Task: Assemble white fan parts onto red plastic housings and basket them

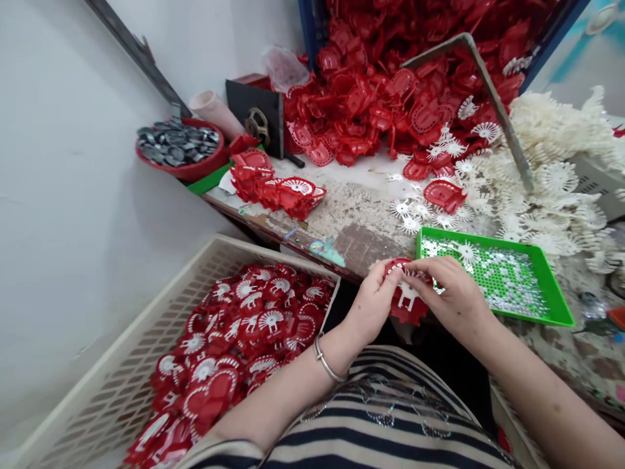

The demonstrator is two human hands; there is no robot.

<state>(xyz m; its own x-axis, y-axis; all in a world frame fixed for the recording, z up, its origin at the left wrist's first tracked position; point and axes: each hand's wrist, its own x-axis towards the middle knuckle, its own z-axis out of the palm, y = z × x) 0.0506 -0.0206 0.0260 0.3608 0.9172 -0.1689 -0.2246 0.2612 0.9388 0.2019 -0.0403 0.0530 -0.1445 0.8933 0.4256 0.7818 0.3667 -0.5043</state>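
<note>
Between both hands, just past the table's front edge, is a red plastic part [413, 311] with a white piece showing on its face. My left hand [374, 301] grips it from the left, thumb laid over the top. From the right, my right hand [452, 290] has its thumb and fingers pinched together at the part's upper edge; whether a small piece sits in that pinch is hidden. Close beyond the right hand stands a green tray [556, 301] of small shiny bits, with one white spoked piece [467, 253] lying on them.
Left of my lap, a cream crate [122, 339] holds many red-and-white parts. A heap of red parts [361, 98] fills the back, beside piled white spoked pieces [551, 182]. A bent metal bar [498, 104] rises there. A red bowl [188, 170] of grey pieces stands far left.
</note>
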